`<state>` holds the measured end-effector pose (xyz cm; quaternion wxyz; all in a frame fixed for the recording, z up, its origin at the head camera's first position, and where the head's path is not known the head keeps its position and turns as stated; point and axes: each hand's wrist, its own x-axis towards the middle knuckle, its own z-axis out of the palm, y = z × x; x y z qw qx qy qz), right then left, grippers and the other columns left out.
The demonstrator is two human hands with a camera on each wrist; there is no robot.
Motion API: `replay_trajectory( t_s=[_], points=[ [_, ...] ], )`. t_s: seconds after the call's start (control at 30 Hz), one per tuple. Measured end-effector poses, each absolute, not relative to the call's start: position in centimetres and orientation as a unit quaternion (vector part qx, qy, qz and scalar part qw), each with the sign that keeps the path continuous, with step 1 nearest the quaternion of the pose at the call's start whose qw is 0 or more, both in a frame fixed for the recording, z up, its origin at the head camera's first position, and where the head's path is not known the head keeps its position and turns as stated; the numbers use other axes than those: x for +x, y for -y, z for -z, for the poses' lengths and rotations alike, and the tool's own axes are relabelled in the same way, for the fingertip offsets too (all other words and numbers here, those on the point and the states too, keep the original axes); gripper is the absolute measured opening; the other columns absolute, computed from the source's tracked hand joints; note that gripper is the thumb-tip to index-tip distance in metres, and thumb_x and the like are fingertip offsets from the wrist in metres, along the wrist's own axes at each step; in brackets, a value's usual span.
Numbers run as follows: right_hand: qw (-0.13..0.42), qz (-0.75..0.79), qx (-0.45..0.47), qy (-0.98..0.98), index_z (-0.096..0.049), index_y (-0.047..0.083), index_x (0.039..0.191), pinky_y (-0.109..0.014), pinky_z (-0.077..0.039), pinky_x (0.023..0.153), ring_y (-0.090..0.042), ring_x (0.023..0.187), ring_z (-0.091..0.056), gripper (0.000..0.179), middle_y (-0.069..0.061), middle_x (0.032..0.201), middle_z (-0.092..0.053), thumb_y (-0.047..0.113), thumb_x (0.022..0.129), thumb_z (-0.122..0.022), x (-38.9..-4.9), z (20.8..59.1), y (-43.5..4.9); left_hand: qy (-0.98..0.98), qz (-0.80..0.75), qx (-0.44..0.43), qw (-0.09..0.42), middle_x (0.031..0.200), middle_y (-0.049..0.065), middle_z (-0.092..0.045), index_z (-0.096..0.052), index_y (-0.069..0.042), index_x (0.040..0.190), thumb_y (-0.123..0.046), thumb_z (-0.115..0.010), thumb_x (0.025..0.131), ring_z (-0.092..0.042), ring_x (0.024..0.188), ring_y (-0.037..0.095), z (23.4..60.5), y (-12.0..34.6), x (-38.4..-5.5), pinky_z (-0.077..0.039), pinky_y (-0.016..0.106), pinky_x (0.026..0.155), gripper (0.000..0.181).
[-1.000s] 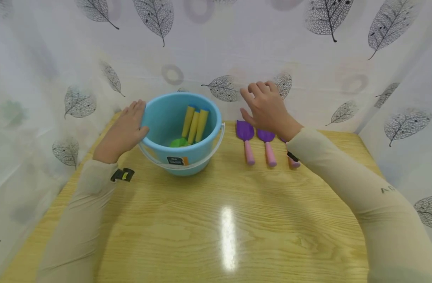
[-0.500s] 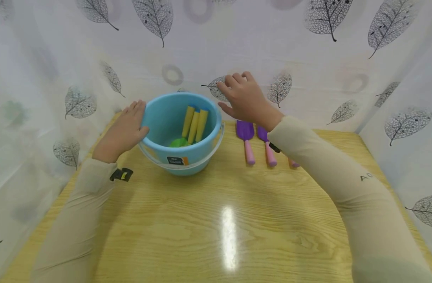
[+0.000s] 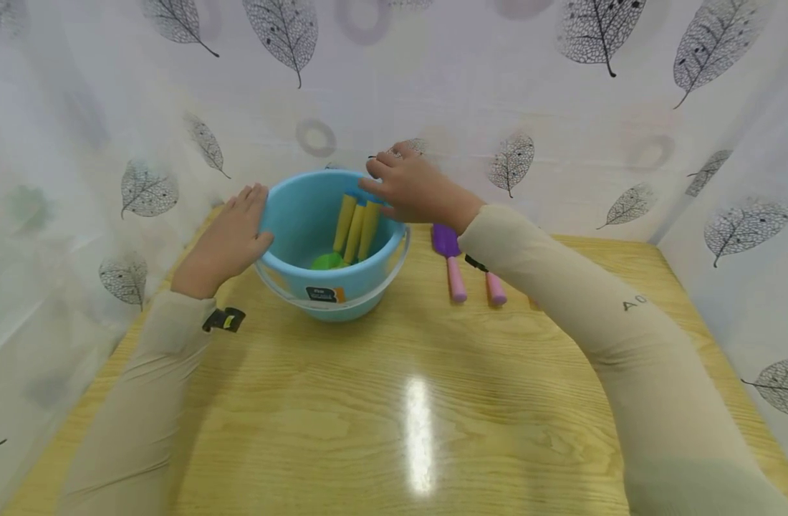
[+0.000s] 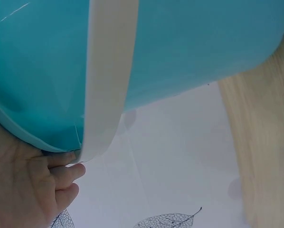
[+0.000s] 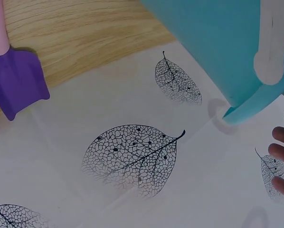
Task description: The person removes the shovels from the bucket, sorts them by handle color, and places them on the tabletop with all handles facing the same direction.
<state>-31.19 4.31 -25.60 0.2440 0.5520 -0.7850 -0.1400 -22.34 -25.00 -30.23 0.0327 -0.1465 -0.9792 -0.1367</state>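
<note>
- Bucket point(image 3: 304, 215): stands upright at the back left of the table point(image 3: 304, 430), near its left and back edges, with the cloth point(image 3: 433, 86) close behind.
- Left hand point(image 3: 223, 244): nearly straight fingers laid at the left rim, thumb apart, touching rather than clamped; probably there to steady the bucket. The left wrist view puts it beside the handle point(image 4: 108, 71).
- Inside: a green piece point(image 3: 327, 261) lies low; 3 yellow rods point(image 3: 354, 233) lean side by side, apparently propped by the right wall.
- Right hand point(image 3: 403, 183): fingers apart, holding nothing, at the back right rim near the rods' tops; contact I cannot tell.
- Further right: a narrow strip of wood, then 2 shovels point(image 3: 456, 279), grips toward the person. The sleeve point(image 3: 549, 279) partly hides this side; the near side seems roomiest for moving.
</note>
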Motion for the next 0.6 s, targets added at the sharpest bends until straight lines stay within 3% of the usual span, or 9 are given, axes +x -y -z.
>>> replay_trajectory(
  t_s=[0.37,0.6],
  points=[
    [0.170,0.203,0.605,0.750,-0.057,0.010,0.122,-0.051,-0.039,0.105,-0.033,0.112,-0.053,0.038,-0.015,0.115,-0.059,0.025,0.087,-0.064,-31.9,25.6,-2.1,0.978,0.145,-0.148,0.035,0.153,0.032,-0.007,-0.005,0.011,0.147,-0.020,-0.035,0.094,-0.005,0.143,0.046,30.4,25.1,-22.3,-0.006,0.056,0.118,0.068],
    [0.151,0.229,0.617,0.737,-0.059,0.011,0.117,-0.048,-0.042,0.096,-0.030,0.104,-0.056,0.032,-0.014,0.110,-0.060,0.019,0.086,-0.066,-32.3,26.1,-1.0,0.978,0.147,-0.145,0.035,0.154,0.030,-0.006,-0.004,0.010,0.147,-0.020,-0.035,0.094,-0.005,0.144,0.045,30.6,25.2,-22.6,-0.006,0.056,0.118,0.068]
  ],
)
